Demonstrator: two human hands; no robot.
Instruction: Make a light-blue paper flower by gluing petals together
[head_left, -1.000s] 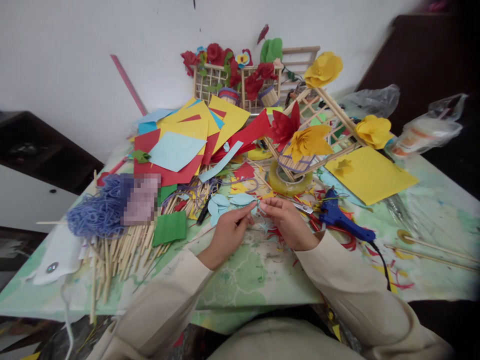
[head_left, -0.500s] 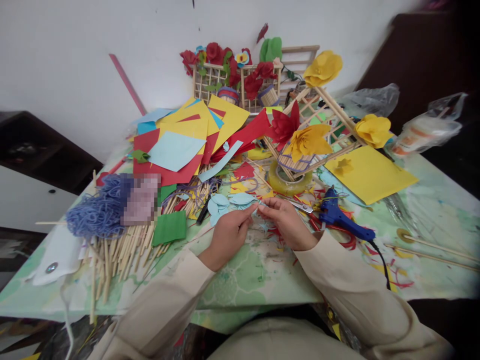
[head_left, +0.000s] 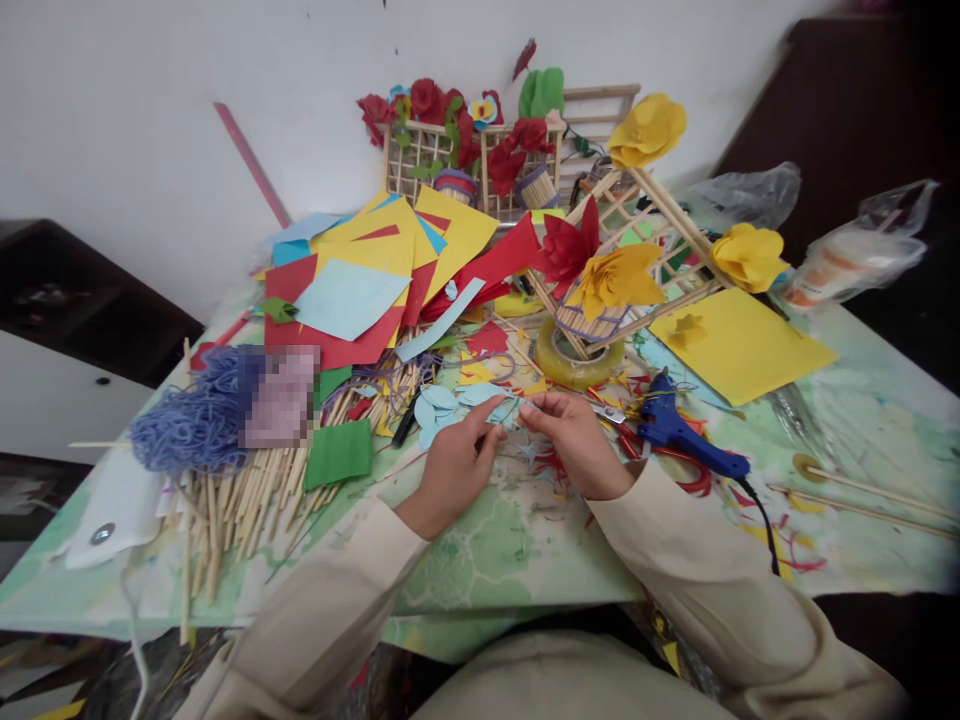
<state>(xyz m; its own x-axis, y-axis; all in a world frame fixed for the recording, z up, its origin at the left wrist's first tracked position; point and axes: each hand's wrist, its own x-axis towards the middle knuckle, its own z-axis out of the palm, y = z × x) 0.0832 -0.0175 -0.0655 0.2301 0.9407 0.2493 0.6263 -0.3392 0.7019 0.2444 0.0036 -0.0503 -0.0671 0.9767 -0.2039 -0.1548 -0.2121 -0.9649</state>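
My left hand (head_left: 456, 465) and my right hand (head_left: 574, 443) meet over the middle of the table. Both pinch a small light-blue paper piece (head_left: 501, 409) between thumb and fingertips. Just left of it lie light-blue paper petals (head_left: 442, 408) on the table. A blue glue gun (head_left: 686, 440) rests right of my right hand, its black cord trailing toward me. Scissors (head_left: 606, 412) lie between my right hand and the glue gun.
A pile of coloured paper sheets (head_left: 360, 290) covers the far left. Blue yarn (head_left: 191, 425) and wooden sticks (head_left: 240, 500) lie at left. A tape roll (head_left: 574, 365), stick frames with paper flowers (head_left: 615, 280), a yellow sheet (head_left: 739, 345) and plastic bags (head_left: 847, 255) stand beyond and right.
My hands have stayed in place, only shifting the fingers slightly on the light-blue piece. The view has tilted down a little.
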